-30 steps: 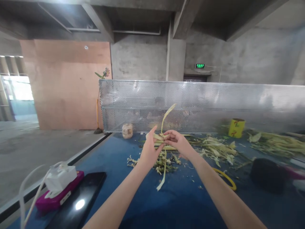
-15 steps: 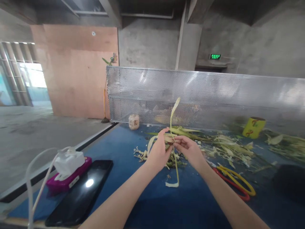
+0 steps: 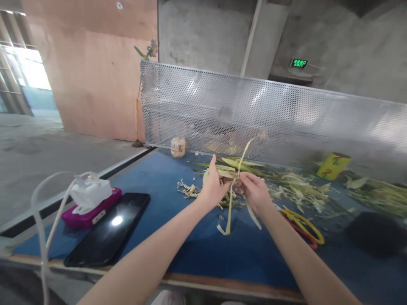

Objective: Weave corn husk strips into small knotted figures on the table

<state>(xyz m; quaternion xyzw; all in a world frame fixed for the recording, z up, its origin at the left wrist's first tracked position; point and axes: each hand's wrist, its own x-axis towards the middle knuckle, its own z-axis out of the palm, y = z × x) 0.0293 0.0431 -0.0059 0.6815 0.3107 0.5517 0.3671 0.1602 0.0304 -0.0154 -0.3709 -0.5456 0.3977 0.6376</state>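
Note:
Above the middle of the blue table, my left hand [image 3: 213,186] and my right hand [image 3: 256,192] meet, both closed on pale green leaf strips [image 3: 231,205]. One strip stands up between the hands, with a long end hanging down and bent at its tip. A second, wider strip [image 3: 253,216] dangles below my right hand, whose thumb and fingers pinch the crossing. One finger of my left hand points upward. Below and behind the hands lie small knotted plant pieces [image 3: 188,188], partly hidden by my left hand.
Leaves and shredded strips [image 3: 299,188] spread across the table's right side, near a yellow roll [image 3: 333,166]. Looped yellow and red handles [image 3: 305,226] lie beside my right forearm. At left are a black phone [image 3: 110,228] and a purple power strip [image 3: 92,212]. A perforated metal screen [image 3: 197,97] borders the back.
The upright strip now leans right, and a wider strip end hangs beneath my right hand. My left finger has lifted upward. The view has tilted down, showing the table's front edge.

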